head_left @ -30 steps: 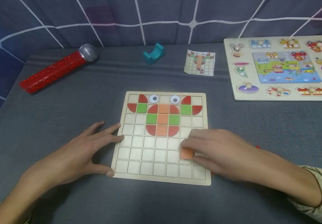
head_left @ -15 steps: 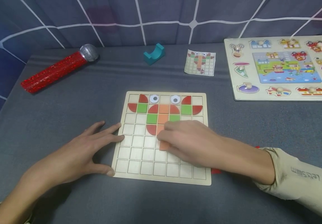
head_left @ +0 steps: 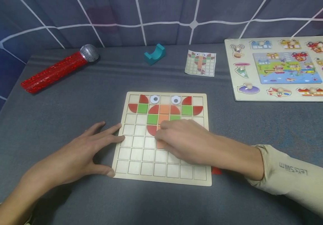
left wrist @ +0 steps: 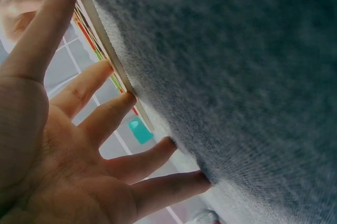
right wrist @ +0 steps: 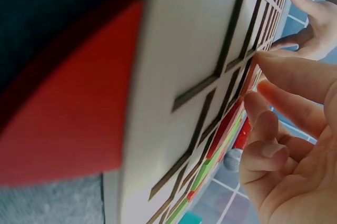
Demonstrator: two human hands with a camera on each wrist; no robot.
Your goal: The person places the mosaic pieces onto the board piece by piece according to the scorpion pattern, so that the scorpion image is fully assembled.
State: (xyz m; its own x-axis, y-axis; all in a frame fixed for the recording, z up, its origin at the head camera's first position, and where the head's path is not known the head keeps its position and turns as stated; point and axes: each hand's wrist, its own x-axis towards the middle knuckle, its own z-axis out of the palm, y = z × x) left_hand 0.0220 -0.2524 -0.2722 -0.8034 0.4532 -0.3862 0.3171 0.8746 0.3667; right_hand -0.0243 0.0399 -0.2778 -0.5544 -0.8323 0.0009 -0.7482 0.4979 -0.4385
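A pale wooden grid board (head_left: 134, 181) lies on the grey table, with flat tiles set in its upper cells: red quarter circles (head_left: 151, 129), green squares (head_left: 152, 119), orange squares (head_left: 163, 109) and two eye discs (head_left: 154, 99). My right hand (head_left: 186, 142) is over the board's middle, thumb and fingers pinching an orange square tile (head_left: 160, 144) at the cell below the orange column. The hand covers several cells and part of that column. My left hand (head_left: 77, 156) is spread at the board's left edge; in the left wrist view its thumb and two fingertips (left wrist: 128, 97) touch the edge.
A small paper pattern card (head_left: 200, 63) lies behind the board. A knobbed picture puzzle (head_left: 244, 93) is at the back right, a teal curved block (head_left: 154, 54) at the back, a red microphone (head_left: 56, 73) at the back left. A red quarter-circle tile (right wrist: 79, 108) lies against the board's right edge.
My right hand has carried the orange square tile leftward from the board's right side to the middle column, then slightly further up and left. The left hand has stayed put.
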